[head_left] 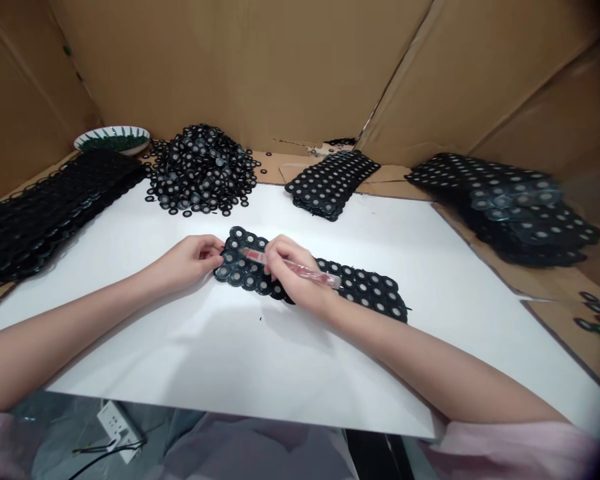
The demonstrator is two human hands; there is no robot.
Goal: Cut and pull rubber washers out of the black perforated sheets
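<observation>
While brown cardboard walls (pixel 255 73) frame the far side, a flexible strip (pixel 237 277) of round black discs with pale centers lies slantwise across the middle of a smooth white board (pixel 205 353). Loose black rings form a rough heap (pixel 203 167) over the board's far edge, near a striped bowl (pixel 112 131) of green bits; dotted sheets are stacked (pixel 333 183) farther right along that edge. The left hand (pixel 195 257), fingers curled, pinches the strip's left end between thumb and fingertips. The right hand (pixel 295 283) closes around a slim, clear-and-red pen-like tool (pixel 307 271), its tip over the discs at left; whether it touches them cannot be told. White surface stretches from strip to near edge, both forearms crossing it, while a dark knobbly pile (pixel 55 207) overlaps the left edge and another dotted stack (pixel 520 207) sits beyond the far right corner.
</observation>
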